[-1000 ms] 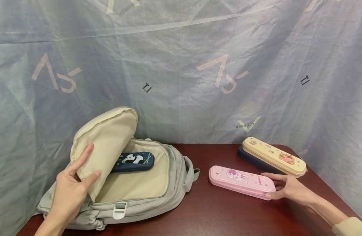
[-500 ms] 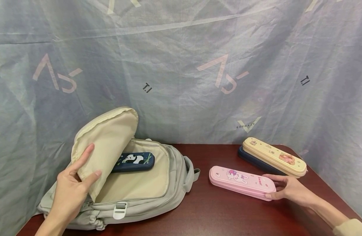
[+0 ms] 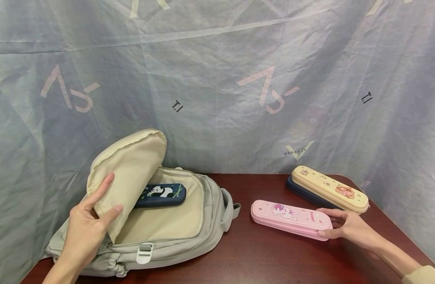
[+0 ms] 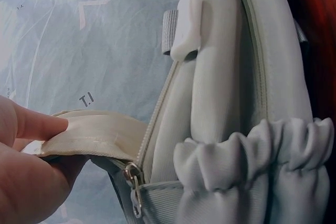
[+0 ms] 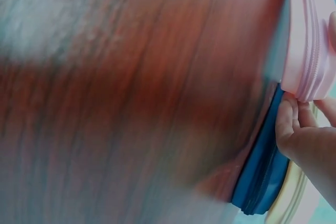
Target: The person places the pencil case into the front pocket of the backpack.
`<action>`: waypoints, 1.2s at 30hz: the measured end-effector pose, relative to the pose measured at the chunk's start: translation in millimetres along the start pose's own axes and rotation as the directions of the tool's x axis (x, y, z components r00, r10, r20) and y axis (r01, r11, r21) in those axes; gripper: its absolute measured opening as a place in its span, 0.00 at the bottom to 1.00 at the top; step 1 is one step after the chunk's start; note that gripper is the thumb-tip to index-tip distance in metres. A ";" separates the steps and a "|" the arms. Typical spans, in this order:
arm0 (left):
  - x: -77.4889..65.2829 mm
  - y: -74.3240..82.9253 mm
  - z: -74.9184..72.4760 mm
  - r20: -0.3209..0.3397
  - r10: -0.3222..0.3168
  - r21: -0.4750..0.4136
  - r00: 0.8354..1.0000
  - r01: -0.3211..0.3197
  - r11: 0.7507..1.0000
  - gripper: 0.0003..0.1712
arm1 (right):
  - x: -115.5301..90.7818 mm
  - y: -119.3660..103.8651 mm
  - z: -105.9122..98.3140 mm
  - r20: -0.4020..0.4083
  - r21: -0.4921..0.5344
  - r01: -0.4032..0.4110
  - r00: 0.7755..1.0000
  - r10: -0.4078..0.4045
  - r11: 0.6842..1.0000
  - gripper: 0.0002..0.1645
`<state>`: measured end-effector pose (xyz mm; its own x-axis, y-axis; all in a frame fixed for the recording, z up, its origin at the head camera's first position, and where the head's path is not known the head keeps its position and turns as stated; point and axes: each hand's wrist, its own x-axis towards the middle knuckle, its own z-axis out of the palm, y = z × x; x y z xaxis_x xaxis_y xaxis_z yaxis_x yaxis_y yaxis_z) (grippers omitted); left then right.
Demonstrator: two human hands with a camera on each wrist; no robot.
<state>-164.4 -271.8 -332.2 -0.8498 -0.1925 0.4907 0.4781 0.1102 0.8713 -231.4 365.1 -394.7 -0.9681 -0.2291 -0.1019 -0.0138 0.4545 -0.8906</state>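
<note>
Printed grey-blue cloth (image 3: 210, 130) behind, glossy reddish-brown tabletop (image 3: 260, 256)

The tabletop (image 3: 253, 256) is showing dark red wood grain, its smooth face giving back pale, glossy patches in the right wrist view. The backpack (image 3: 182, 252) is looking like matt grey cloth, its ruffled trim (image 4: 226, 166) puckering softly, while the flap (image 3: 132, 169) is presenting a thinner cream lining, smooth and lightly wrinkled. A zipper pull (image 4: 135, 190) is gleaming like metal; the white buckle (image 3: 144, 255) is appearing as smooth plastic. The pink case (image 3: 292, 219) is displaying a smooth, faintly satiny printed top — a ribbed zipper (image 5: 313, 45) is edging its side. The yellow case (image 3: 327, 187) is looking similarly smooth. The backdrop (image 3: 210, 118) is hanging thin and creased — cloth or plastic, one cannot tell.
</note>
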 end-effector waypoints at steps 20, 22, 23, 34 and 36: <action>-0.7 0.8 0.8 0.023 0.015 -0.006 1.000 -0.015 1.000 0.47 | -1.9 -26.8 7.2 -0.030 0.011 0.056 0.998 -0.056 0.998 0.47; -0.8 0.6 0.8 0.025 0.015 -0.007 1.000 -0.015 1.000 0.47 | -1.9 -31.3 8.7 -0.028 0.010 0.060 0.998 -0.060 0.998 0.46; -0.8 0.6 0.7 0.025 0.015 -0.007 1.000 -0.014 1.000 0.47 | -1.7 -33.6 9.4 -0.025 0.008 0.066 0.998 -0.066 0.998 0.46; -0.2 0.2 0.2 0.011 0.002 0.001 1.000 -0.002 1.000 0.46 | 3.3 -62.2 18.4 0.001 -0.011 0.111 0.994 -0.111 0.994 0.44; -0.3 0.2 0.3 0.009 0.006 -0.001 1.000 -0.006 1.000 0.46 | 4.0 -67.7 20.7 0.006 -0.009 0.113 0.994 -0.113 0.994 0.45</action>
<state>-164.1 -271.4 -332.2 -0.8489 -0.1826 0.4961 0.4836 0.1108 0.8683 -229.2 315.5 -344.0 -0.9589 -0.2837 -0.0032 -0.1252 0.4332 -0.8925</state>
